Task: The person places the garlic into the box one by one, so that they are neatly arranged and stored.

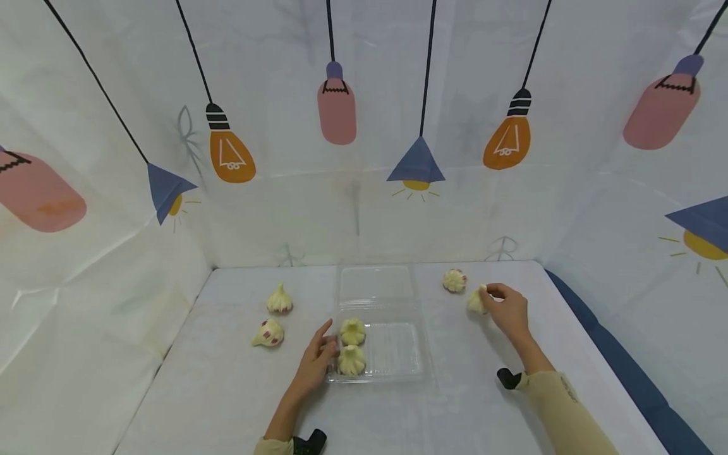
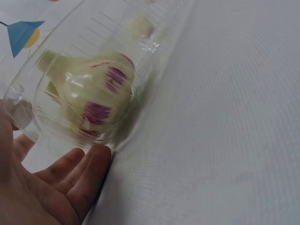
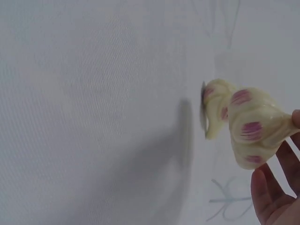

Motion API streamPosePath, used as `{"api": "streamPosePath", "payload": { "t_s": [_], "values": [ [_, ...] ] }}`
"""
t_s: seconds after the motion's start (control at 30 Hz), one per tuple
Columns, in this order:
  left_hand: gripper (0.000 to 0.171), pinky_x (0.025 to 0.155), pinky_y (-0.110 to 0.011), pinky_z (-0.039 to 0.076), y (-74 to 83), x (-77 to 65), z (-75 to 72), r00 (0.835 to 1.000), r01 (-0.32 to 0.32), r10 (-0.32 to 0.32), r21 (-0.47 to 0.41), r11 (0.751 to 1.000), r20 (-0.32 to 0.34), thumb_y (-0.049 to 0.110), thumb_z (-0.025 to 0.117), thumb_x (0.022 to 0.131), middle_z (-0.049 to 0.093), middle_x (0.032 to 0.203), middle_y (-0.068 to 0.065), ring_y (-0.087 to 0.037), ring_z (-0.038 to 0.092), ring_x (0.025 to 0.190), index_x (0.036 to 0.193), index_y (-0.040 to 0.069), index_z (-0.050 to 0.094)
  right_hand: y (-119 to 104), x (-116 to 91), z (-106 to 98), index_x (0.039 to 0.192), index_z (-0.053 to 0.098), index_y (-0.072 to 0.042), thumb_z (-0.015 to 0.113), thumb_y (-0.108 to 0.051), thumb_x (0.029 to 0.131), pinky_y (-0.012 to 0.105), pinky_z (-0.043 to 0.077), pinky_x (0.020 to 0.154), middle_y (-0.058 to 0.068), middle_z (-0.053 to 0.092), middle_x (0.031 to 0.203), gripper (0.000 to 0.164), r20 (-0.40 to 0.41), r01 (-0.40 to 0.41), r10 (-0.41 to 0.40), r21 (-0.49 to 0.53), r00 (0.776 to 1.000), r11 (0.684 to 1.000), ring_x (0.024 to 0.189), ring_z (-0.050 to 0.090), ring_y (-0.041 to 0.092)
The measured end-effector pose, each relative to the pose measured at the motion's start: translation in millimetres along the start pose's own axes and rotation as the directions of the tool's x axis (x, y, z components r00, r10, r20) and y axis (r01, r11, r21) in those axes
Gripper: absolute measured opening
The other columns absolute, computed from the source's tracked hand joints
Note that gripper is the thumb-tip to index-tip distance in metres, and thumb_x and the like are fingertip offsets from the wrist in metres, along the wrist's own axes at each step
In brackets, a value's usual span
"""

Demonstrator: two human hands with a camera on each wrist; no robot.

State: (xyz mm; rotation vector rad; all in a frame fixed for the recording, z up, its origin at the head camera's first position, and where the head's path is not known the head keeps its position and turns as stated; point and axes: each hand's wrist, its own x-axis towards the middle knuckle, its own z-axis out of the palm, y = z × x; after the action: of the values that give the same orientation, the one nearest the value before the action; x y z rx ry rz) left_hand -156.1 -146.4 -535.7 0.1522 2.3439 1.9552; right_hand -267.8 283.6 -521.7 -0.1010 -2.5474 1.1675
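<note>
My right hand point(image 1: 508, 311) pinches a garlic bulb point(image 3: 257, 127) by its stem, a little above the table on the right. Behind it another garlic bulb point(image 1: 454, 280) lies on the table. At the left side of a clear plastic container point(image 1: 398, 378), my left hand point(image 1: 316, 357) touches the wall with fairly straight fingers point(image 2: 91, 176). Inside that container's left part sit two garlic bulbs, a rear one point(image 1: 352, 331) and a front one point(image 1: 351, 360). The left wrist view shows the front bulb through the clear wall, with purple patches.
Two more garlic bulbs, one upright point(image 1: 280, 299) and one on its side point(image 1: 268, 332), are on the table's left. The container's open lid point(image 1: 377, 284) lies toward the back wall. White sheeting with printed lamps point(image 1: 337, 114) encloses the table point(image 1: 227, 392).
</note>
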Motion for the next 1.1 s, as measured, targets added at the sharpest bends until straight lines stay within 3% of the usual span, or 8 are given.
{"api": "streamPosePath", "payload": {
  "t_s": [0.33,0.63,0.9,1.1],
  "values": [
    [0.051,0.071,-0.039,0.05,-0.6,-2.1,3.6,1.0,-0.017,0.017,-0.019,1.0,-0.014,0.009,0.044,0.104,0.046,0.129,-0.035,-0.045,0.057,0.106,0.151,-0.001,0.027,-32,-19,6,0.102,0.072,-0.005,0.068,-0.029,0.092,0.027,0.049,0.07,0.008,0.072,0.095,0.026,0.048,0.08,-0.083,0.06,0.995,0.995,0.091,0.065,0.024],
    [0.052,0.071,-0.042,0.051,0.9,1.1,2.3,1.0,-0.019,0.019,-0.02,1.0,-0.002,0.009,0.044,0.104,0.045,0.131,-0.036,-0.042,0.058,0.106,0.151,-0.001,0.025,-54,-28,12,0.097,0.074,-0.006,0.074,-0.021,0.088,0.018,0.048,0.065,0.006,0.072,0.09,0.017,0.02,0.169,-0.173,0.13,0.985,0.977,0.083,0.065,0.014],
    [0.053,0.069,-0.037,0.05,-33.7,9.5,2.5,0.999,-0.02,0.02,-0.004,1.0,-0.036,0.016,0.046,0.104,0.046,0.132,-0.032,-0.038,0.059,0.105,0.152,0.005,0.027,-69,-40,17,0.098,0.074,-0.008,0.075,-0.022,0.087,0.019,0.049,0.064,0.003,0.072,0.091,0.017,0.005,0.214,-0.218,0.174,0.976,0.961,0.084,0.065,0.014],
    [0.054,0.069,-0.036,0.05,-40.2,10.9,2.2,0.998,-0.032,0.033,0.011,0.999,-0.05,0.023,0.048,0.104,0.049,0.132,-0.028,-0.033,0.06,0.103,0.153,0.01,0.029,-78,-45,25,0.096,0.074,-0.008,0.077,-0.016,0.085,0.019,0.05,0.063,0.003,0.072,0.089,0.014,-0.006,0.245,-0.251,0.244,0.968,0.938,0.082,0.064,0.011]
  ]
}}
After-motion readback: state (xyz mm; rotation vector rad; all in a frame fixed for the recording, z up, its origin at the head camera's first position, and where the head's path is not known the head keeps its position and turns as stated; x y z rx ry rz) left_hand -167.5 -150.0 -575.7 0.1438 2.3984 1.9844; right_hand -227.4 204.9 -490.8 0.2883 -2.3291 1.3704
